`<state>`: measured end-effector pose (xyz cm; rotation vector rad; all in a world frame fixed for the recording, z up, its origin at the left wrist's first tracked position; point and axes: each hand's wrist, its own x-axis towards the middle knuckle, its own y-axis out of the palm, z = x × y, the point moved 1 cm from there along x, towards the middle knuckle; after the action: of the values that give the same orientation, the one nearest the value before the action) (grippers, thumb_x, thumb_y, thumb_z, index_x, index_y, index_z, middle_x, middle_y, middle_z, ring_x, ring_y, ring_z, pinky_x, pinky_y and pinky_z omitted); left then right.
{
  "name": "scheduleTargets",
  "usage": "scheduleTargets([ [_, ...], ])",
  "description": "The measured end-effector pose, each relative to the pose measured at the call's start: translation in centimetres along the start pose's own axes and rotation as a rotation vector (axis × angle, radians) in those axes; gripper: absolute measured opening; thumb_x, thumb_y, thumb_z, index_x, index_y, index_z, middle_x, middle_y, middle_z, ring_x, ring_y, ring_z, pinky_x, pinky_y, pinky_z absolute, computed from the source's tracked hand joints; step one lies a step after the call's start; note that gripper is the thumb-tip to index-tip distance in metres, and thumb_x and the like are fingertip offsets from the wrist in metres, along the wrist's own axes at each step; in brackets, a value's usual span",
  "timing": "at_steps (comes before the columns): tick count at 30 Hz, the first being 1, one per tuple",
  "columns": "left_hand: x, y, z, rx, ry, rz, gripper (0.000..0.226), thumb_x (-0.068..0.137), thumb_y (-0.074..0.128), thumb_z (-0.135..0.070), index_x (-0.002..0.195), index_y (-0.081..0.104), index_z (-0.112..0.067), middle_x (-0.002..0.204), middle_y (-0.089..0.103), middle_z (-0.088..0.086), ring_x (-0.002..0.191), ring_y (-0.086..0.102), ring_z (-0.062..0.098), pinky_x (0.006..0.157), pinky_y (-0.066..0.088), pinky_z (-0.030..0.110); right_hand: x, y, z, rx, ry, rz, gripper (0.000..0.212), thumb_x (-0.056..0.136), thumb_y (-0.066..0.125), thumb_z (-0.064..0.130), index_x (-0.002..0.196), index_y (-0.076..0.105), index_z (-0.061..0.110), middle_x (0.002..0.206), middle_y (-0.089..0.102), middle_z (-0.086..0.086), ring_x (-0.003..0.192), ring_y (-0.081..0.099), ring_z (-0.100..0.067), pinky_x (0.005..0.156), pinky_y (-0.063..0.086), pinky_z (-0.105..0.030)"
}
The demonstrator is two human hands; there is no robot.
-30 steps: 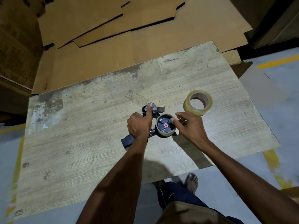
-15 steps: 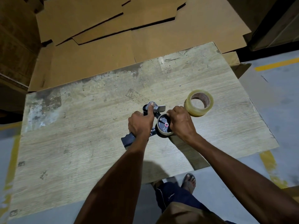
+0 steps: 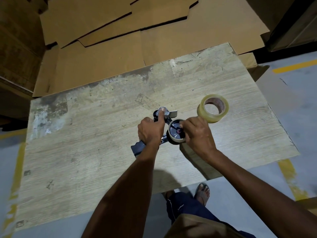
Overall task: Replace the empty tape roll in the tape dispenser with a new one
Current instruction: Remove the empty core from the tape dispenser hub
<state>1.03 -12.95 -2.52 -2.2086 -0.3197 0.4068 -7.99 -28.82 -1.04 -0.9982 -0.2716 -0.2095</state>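
A dark tape dispenser lies on its side on the worn wooden table. My left hand grips its body, forefinger stretched along the metal head. A pale empty roll core sits on the dispenser's black hub. My right hand curls its fingers round that core from the right. A full roll of clear tape lies flat just beyond my right hand, apart from it.
Flattened cardboard sheets lie stacked behind the table's far edge. Grey floor with yellow lines runs along the right. My sandalled foot shows below the table's near edge.
My right hand has closed in from the right and wrapped round the empty core on the hub. My left hand keeps its grip on the dispenser.
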Motion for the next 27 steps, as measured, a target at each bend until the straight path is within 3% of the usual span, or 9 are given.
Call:
scheduleTargets([
  [4, -0.2, -0.1, -0.1, 0.004, -0.009, 0.004, 0.080, 0.077, 0.049, -0.092, 0.062, 0.048, -0.014, 0.066, 0.056, 0.003, 0.066, 0.058, 0.025, 0.049, 0.023, 0.031, -3.0, 0.7, 1.3, 0.020, -0.095, 0.095, 0.016, 0.085, 0.081, 0.010, 0.100, 0.074, 0.009, 0.092, 0.066, -0.005, 0.090, 0.053, -0.024, 0.078, 0.040, -0.036],
  [10, -0.3, -0.1, 0.0, -0.007, -0.018, -0.010, 0.082, 0.076, 0.051, -0.092, 0.063, 0.053, -0.011, 0.066, 0.059, 0.005, 0.063, 0.056, 0.023, 0.048, 0.026, 0.030, -3.6, 2.0, 1.7, 0.002, -0.026, 0.011, 0.028, 0.081, 0.088, 0.018, 0.106, 0.079, 0.010, 0.091, 0.068, -0.005, 0.091, 0.054, -0.024, 0.078, 0.040, -0.036],
  [16, -0.4, -0.1, -0.1, -0.010, -0.049, 0.002, 0.085, 0.073, 0.050, -0.094, 0.068, 0.059, -0.010, 0.071, 0.061, 0.005, 0.066, 0.059, 0.023, 0.048, 0.029, 0.029, -2.7, 2.4, 3.5, -0.035, 0.053, -0.017, 0.008, 0.080, 0.082, 0.007, 0.083, 0.075, 0.008, 0.080, 0.063, -0.006, 0.084, 0.056, -0.029, 0.076, 0.034, -0.036],
  [21, -0.3, 0.1, -0.1, -0.006, -0.049, -0.019, 0.086, 0.073, 0.049, -0.095, 0.064, 0.057, -0.010, 0.071, 0.062, 0.008, 0.064, 0.060, 0.025, 0.048, 0.029, 0.030, -2.7, 2.6, 3.5, 0.001, 0.122, -0.032, 0.014, 0.076, 0.078, -0.005, 0.080, 0.072, 0.007, 0.079, 0.061, -0.006, 0.085, 0.052, -0.026, 0.076, 0.030, -0.031],
  [27, 0.2, -0.1, -0.2, -0.007, -0.050, -0.024, 0.084, 0.074, 0.054, -0.092, 0.057, 0.052, -0.010, 0.064, 0.059, 0.008, 0.059, 0.055, 0.023, 0.048, 0.027, 0.030, -2.2, 1.5, 3.1, 0.060, 0.047, -0.011, 0.019, 0.072, 0.076, -0.014, 0.077, 0.073, 0.004, 0.077, 0.059, -0.006, 0.086, 0.051, -0.025, 0.078, 0.025, -0.026],
])
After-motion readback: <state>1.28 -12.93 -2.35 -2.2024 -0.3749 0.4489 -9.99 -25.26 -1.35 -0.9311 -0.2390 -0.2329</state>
